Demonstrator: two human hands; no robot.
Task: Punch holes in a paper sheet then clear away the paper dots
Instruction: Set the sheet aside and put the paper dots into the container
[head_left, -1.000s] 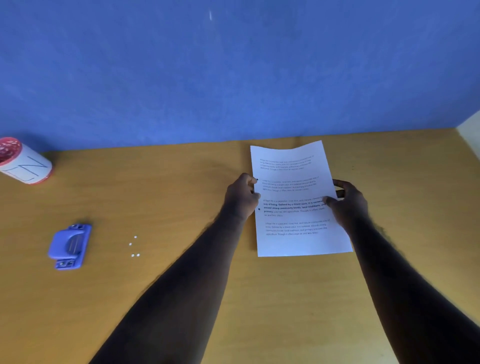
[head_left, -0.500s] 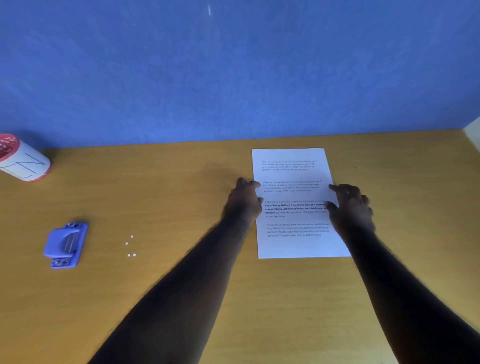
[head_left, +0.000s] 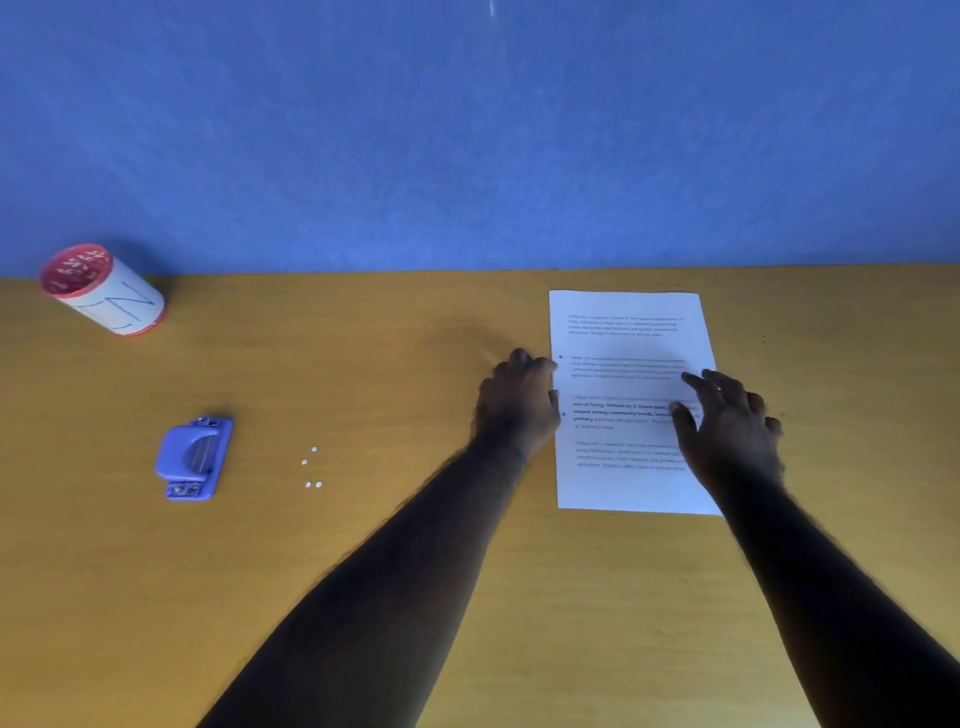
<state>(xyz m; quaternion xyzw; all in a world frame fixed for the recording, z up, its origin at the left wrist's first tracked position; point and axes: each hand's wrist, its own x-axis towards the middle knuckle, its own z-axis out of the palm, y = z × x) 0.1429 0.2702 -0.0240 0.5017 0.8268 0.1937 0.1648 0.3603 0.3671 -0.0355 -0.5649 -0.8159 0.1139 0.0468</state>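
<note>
A printed white paper sheet (head_left: 623, 343) lies flat on the wooden table (head_left: 363, 364) at the right, with two small punched holes along its left edge. My left hand (head_left: 517, 405) rests at that left edge, fingers loosely curled, holding nothing. My right hand (head_left: 727, 426) hovers over the sheet's right side with fingers spread. Several white paper dots (head_left: 311, 467) lie on the table left of my left arm. A blue hole punch (head_left: 193, 458) sits further left, apart from both hands.
A red-rimmed white cylindrical container (head_left: 104, 291) stands at the back left by the blue wall (head_left: 467, 130); it holds small white bits. The table's back edge meets the wall just behind the sheet.
The sheet was held lifted by both hands a second ago; it now lies flat and both hands have let go, the right hand's fingers spreading above it.
</note>
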